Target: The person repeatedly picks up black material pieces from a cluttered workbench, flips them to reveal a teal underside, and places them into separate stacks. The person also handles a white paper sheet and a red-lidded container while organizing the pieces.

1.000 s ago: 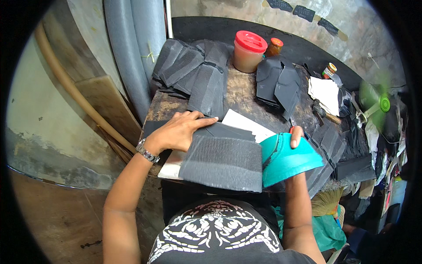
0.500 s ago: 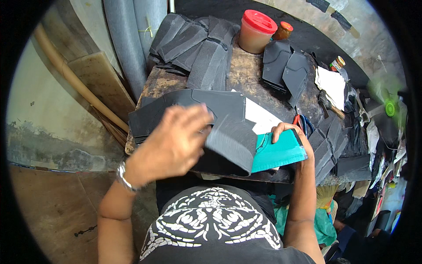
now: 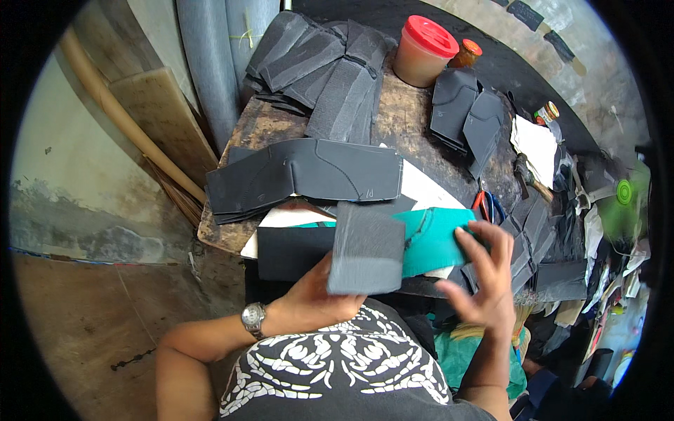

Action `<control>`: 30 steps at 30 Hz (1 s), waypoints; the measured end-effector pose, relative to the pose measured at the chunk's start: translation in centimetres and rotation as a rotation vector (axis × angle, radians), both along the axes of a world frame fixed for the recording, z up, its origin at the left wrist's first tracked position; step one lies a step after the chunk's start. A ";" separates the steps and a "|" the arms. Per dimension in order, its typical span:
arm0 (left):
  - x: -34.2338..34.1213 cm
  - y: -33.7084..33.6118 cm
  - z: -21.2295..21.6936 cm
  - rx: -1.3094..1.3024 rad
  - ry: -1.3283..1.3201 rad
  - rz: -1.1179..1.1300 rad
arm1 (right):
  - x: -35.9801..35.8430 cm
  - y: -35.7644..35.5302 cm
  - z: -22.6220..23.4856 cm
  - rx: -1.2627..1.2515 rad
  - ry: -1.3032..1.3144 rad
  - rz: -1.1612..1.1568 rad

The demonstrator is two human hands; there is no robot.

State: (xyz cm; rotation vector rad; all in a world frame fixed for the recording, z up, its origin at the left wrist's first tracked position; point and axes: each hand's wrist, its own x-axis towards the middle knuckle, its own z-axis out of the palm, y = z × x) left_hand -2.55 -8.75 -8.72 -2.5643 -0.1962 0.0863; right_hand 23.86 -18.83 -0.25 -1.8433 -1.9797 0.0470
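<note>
while left hand (image 3: 312, 305) grips it | grey ribbed piece (image 3: 366, 249) | rectangular, upright

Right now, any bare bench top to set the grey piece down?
One bare strip of worn bench top, between the grey textured stack, the red-lidded jar and the small black cut pieces. The front, under the long black panel and teal sheet, is crowded; the right edge is too.

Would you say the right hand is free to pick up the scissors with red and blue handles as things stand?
Probably not at once: the right hand lies on the teal piece. The scissors lie just beyond it, uncovered, so the way itself looks free.
</note>
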 end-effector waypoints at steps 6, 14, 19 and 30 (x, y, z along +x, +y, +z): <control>1.5 0.2 1.8 -0.519 -0.376 -0.109 | -4.7 -1.2 -0.5 -0.221 -0.396 -0.094; 1.3 1.3 3.0 -0.574 -0.251 -0.206 | -5.8 0.2 -6.4 0.027 0.314 -0.040; 1.2 2.2 3.4 -0.720 -0.520 -0.209 | -6.2 1.6 -6.1 0.003 0.539 0.047; 1.1 1.9 4.4 -0.277 -0.284 -0.196 | -5.4 2.6 -5.7 -0.268 1.257 -0.620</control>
